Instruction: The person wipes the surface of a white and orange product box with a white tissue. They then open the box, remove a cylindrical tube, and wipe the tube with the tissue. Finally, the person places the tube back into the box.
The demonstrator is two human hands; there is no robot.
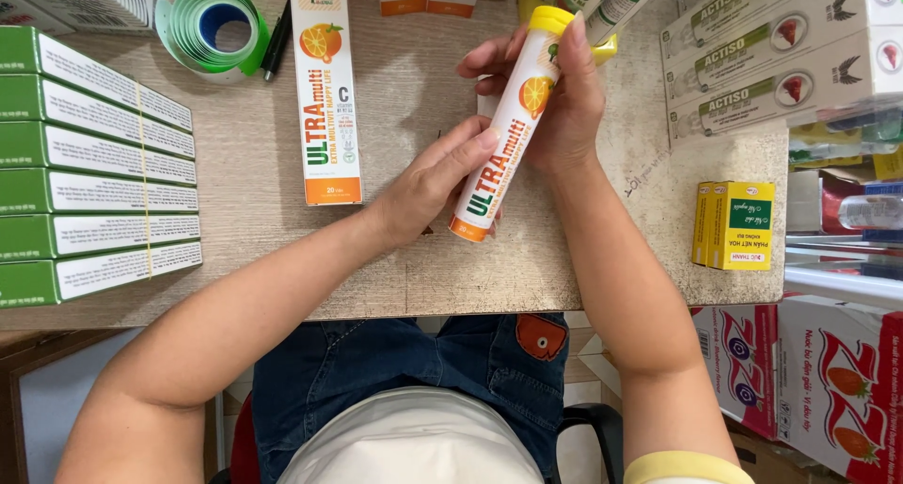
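A white tube [503, 131] with a yellow cap, orange bottom band and an orange fruit picture is held tilted above the wooden table [414, 268]. My right hand [564, 98] wraps the upper half of the tube just below the cap. My left hand [437, 178] grips its lower half, thumb lying along the side. Left of my hands lies a long white and orange carton [326, 89] with the same fruit picture, flat on the table.
A banded stack of green and white boxes [94, 164] fills the left side. A green tape roll [212, 28] and a black pen [277, 37] lie at the back. A small yellow box [736, 225] sits right; white and green cartons [781, 56] stack behind it.
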